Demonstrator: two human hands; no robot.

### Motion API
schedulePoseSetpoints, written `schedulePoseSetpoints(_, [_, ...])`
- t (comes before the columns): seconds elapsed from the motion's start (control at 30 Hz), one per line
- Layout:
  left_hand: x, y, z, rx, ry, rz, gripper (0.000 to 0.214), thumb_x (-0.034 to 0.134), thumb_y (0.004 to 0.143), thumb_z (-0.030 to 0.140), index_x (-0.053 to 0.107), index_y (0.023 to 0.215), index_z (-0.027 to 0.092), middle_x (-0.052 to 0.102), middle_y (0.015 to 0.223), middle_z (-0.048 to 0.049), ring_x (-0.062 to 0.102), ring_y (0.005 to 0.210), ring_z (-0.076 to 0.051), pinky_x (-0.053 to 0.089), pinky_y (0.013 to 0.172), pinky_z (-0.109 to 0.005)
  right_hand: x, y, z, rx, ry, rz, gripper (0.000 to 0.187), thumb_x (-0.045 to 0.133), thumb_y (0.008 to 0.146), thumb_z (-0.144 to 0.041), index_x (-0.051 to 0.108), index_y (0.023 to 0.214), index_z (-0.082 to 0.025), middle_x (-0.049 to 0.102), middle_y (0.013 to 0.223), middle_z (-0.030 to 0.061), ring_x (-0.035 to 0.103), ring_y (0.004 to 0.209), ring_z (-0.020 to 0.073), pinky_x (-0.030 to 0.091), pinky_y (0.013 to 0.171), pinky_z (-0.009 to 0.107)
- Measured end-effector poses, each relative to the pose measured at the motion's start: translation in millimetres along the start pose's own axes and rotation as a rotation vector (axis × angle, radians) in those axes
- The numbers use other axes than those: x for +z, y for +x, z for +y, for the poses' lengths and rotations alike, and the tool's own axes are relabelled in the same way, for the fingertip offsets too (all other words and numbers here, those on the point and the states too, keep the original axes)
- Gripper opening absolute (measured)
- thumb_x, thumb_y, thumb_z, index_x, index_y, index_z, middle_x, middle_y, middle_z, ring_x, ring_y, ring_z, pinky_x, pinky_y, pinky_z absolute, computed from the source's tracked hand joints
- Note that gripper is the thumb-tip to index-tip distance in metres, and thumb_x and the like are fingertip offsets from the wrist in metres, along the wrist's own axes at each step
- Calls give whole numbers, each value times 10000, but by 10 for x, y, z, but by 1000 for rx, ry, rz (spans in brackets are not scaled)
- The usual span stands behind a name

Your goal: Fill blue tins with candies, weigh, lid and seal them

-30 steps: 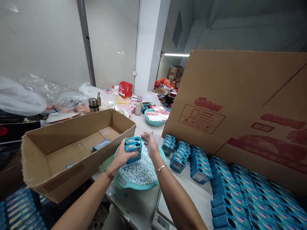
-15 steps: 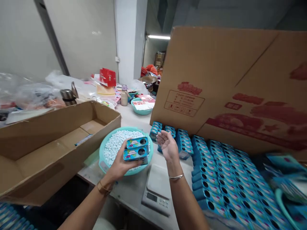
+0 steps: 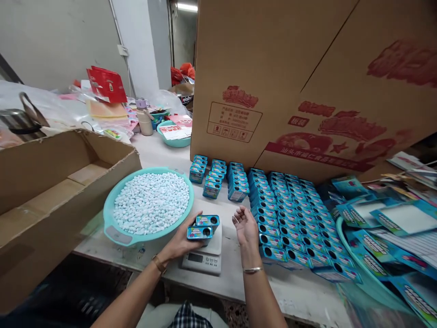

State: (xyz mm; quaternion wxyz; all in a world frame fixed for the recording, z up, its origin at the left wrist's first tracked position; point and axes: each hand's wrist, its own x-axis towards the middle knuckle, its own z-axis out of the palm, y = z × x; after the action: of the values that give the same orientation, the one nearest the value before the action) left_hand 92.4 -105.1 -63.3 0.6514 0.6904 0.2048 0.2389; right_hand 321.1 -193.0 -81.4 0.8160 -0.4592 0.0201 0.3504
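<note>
My left hand (image 3: 180, 240) grips two small blue candy boxes (image 3: 199, 233), stacked side by side, each with a dark round hole in its top. Beneath them is a white digital scale (image 3: 210, 264), partly covered by the hand and boxes. Fingers loosely apart and palm turned up, my right hand (image 3: 246, 228) holds nothing. It hovers just left of the rows of blue candy boxes (image 3: 280, 214) standing on the table. Left of my left hand, a turquoise basin (image 3: 112, 228) contains many pale blue-white candies (image 3: 153, 200).
An open cardboard box (image 3: 68, 196) sits at the left. Behind the rows leans a large printed cardboard carton (image 3: 239, 59). At the right, a turquoise tub (image 3: 355, 259) overflows with flat blue packaging (image 3: 378, 237). A bottle (image 3: 145, 122) stands farther back.
The view has swung right and down. My left hand has carried the two boxes from over the candy basin to above the scale. My right hand stays open near the rows.
</note>
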Motion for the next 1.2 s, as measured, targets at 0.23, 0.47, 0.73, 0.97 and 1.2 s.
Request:
schedulePoseSetpoints(0.23, [-227,-512,113,-35,127,67,683,748,762,279,513,1403,241,497,1469,-91,462,1357,-279,294,1172,-480,732,-91,-130,-273,-203,-204,218,654,799,-415,649,865,-207,631,779,-6,592,685,113,483,665,246])
schedulePoseSetpoints(0.47, [-492,-1200,-269,-162,156,446,553,761,757,329,617,1273,190,653,1288,-109,630,1162,-290,466,1062,-448,1962,-237,494,-680,-1262,-1261,423,605,882,-450,588,1237,-222,593,1212,90,493,1135,260,386,982,410])
schedulePoseSetpoints(0.73, [-363,-1074,-545,-177,76,529,527,772,732,374,649,1191,145,709,1182,-120,680,1067,-285,522,1002,-437,2256,-227,1223,-975,-1720,-1550,392,344,996,-490,521,1186,-196,515,1177,125,516,870,222,408,716,331])
schedulePoseSetpoints(0.97, [-351,-1008,-675,-184,80,502,506,751,748,396,643,1185,165,712,1170,-105,679,1062,-266,501,1021,-435,2540,-92,1178,-678,-1496,-1402,221,415,975,-285,604,935,-178,635,937,48,560,834,178,371,722,281])
schedulePoseSetpoints(1.2, [-306,-1471,-562,-151,346,732,677,760,740,392,511,1343,211,572,1366,-122,547,1260,-301,413,1108,-477,2568,-55,1167,-636,-1451,-1258,200,397,962,-251,584,943,-181,665,954,55,586,821,186,394,716,286])
